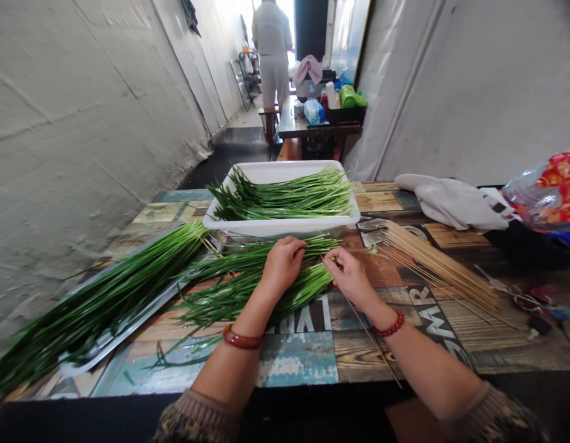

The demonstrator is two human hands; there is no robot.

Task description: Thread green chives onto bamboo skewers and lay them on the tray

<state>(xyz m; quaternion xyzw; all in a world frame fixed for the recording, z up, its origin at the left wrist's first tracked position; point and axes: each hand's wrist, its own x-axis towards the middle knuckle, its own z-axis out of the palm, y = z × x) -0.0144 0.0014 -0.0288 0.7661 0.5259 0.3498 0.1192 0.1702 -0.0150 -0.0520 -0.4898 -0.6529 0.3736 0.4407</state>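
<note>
Loose garlic chives (211, 295) lie across the table in front of me, green tips to the left and pale stem ends to the right. My left hand (284, 263) is closed over the upper stems, its fingertips pinched on chives; the exact grip is partly hidden. Just to the right, my right hand (352, 277) is closed in a pinch at the stem ends. A thin bamboo skewer (375, 341) runs from its fingertips under the palm toward the table's front edge. Further right lies a bundle of bamboo skewers (442, 264).
A white tub (280, 229) of chives stands behind my hands. At left, a long tray (123, 335) bears a thick pile of chives. Grey cloth (444, 200), a red plastic package (562, 184) and scissors (527, 301) lie at right. A person (272, 49) stands in the background.
</note>
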